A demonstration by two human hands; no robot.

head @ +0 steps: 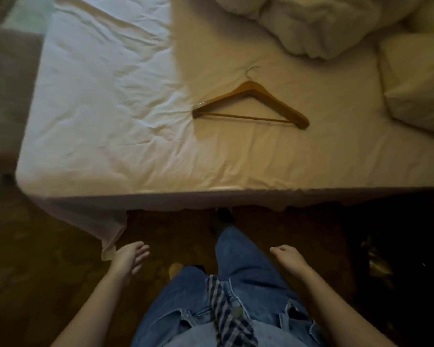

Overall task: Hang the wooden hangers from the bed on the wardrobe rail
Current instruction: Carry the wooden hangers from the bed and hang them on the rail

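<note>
One wooden hanger [251, 105] with a thin metal hook lies flat on the white sheet of the bed [110, 121], hook pointing away from me. My left hand [129, 257] hangs low in front of the bed's near edge, fingers loosely apart and empty. My right hand [287, 256] is at the same height to the right, fingers curled inward with nothing in them. Both hands are well short of the hanger and below the mattress edge. No wardrobe or rail is in view.
A rumpled white duvet [311, 23] lies at the far right of the bed, with a pillow [416, 88] beside it. A grey upholstered piece [8, 96] stands at the left. Dark patterned carpet [48, 259] lies underfoot; my jeans-clad leg [238, 266] steps toward the bed.
</note>
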